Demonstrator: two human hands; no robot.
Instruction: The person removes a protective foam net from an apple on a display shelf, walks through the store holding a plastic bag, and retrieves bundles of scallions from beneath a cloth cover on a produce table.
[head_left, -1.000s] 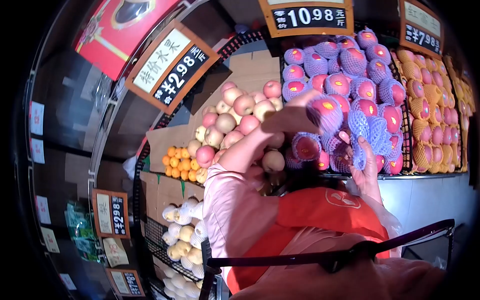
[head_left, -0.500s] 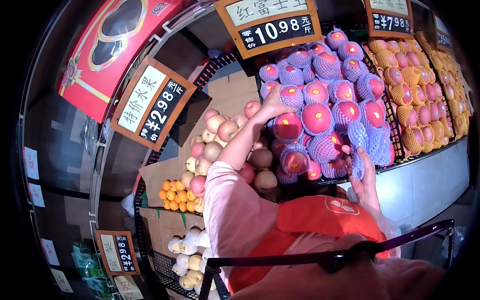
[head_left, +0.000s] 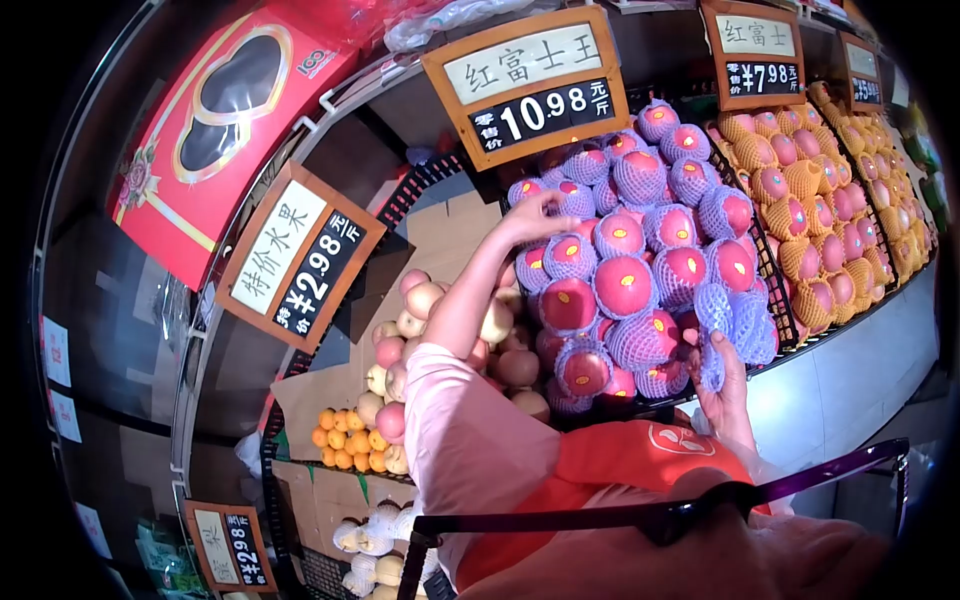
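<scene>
Red apples in purple foam nets (head_left: 620,235) fill a tilted black crate in front of me, most with a yellow sticker. My left hand (head_left: 532,218) is over the crate's left side. Its thumb and fingers are apart and curved, with the fingertips at the edge of a netted apple (head_left: 576,200); whether they touch it I cannot tell. At the crate's front right corner, my right hand (head_left: 728,395) grips a purple foam net (head_left: 712,350). More loose purple nets (head_left: 750,325) are bunched just beyond that hand.
Loose apples (head_left: 420,300), small orange fruits (head_left: 350,440) and foam-netted pale fruits (head_left: 375,535) lie to the left. Yellow-netted apples (head_left: 800,210) stand to the right. Price signs (head_left: 525,85) line the back, beside a red gift box (head_left: 225,120). Dark glasses frames (head_left: 600,515) cross the lower view.
The view has tilted up, so the display sits lower. My left hand has moved farther back over the apples, off a nearer netted one. My right hand stays at the front corner with the net.
</scene>
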